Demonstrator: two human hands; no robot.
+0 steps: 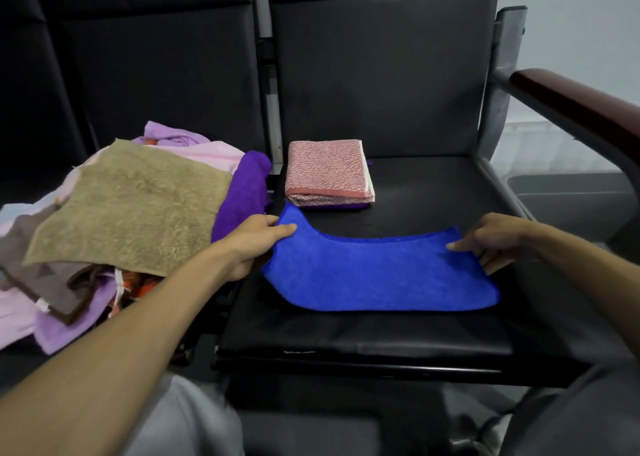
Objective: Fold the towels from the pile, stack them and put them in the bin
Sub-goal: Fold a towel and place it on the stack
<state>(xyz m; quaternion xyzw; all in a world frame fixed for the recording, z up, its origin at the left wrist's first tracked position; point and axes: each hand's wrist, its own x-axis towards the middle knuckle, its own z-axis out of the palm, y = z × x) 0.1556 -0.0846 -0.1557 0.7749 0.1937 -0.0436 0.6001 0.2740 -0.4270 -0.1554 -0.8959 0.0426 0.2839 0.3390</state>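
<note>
Blue microfibre towel (377, 272) lies flat on black padded seat (433, 192) between both hands. Left hand (254, 244) pinches its far-left corner, thumb on top. Right hand (491, 239) pinches far-right edge, fingers curled beneath. Folded pink patterned towel stack (329, 173) just beyond left hand. Loose pile topped by tan terry towel (131, 206) left of left hand.

Lighting: dim, cool, diffuse. Brightest area is the pale wall (588, 23) at upper right.
Glare: none hard; a faint broad sheen lies along the front of the black seat (433, 185).
Shadows: soft, shallow, under the blue towel (381, 275).
Focus: centre fairly sharp; grey trouser leg (183, 421) at bottom edge blurred.
Distortion: wide-angle bowing; armrest (571, 106) curves at right edge.
</note>
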